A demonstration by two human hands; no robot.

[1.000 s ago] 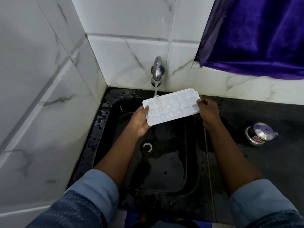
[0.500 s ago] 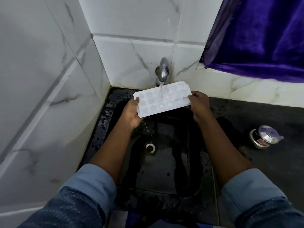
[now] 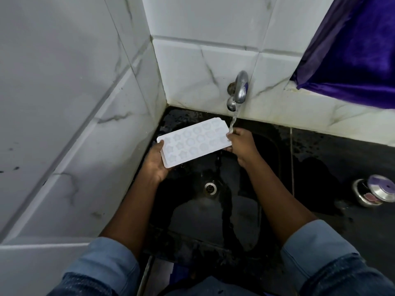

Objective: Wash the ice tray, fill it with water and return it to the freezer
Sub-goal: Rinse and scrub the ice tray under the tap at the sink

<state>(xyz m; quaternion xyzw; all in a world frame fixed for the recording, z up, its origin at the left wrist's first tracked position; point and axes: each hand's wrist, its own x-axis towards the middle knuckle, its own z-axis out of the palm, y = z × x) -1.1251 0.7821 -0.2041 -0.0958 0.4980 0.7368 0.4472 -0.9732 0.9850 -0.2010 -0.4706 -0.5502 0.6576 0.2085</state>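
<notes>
A white ice tray (image 3: pixel 193 143) with star and round moulds is held level over the black sink (image 3: pixel 267 150). My left hand (image 3: pixel 157 162) grips its near-left end from below, thumb on the rim. At the tray's right end my right hand (image 3: pixel 240 144) pinches the edge. Water runs from the metal tap (image 3: pixel 240 88) on the wall and falls onto the tray's right end and my right fingers.
White marble-patterned tiles close in the left and the back. The drain (image 3: pixel 210 188) sits in the sink's floor. A wet black counter (image 3: pixel 342 159) extends right, bearing a small steel pot with lid (image 3: pixel 374 192). A purple cloth (image 3: pixel 352 50) hangs at the upper right.
The tray has shifted left under the tap, so the stream that struck its left end, then its middle, now lands on its right end. Both hands keep their grip.
</notes>
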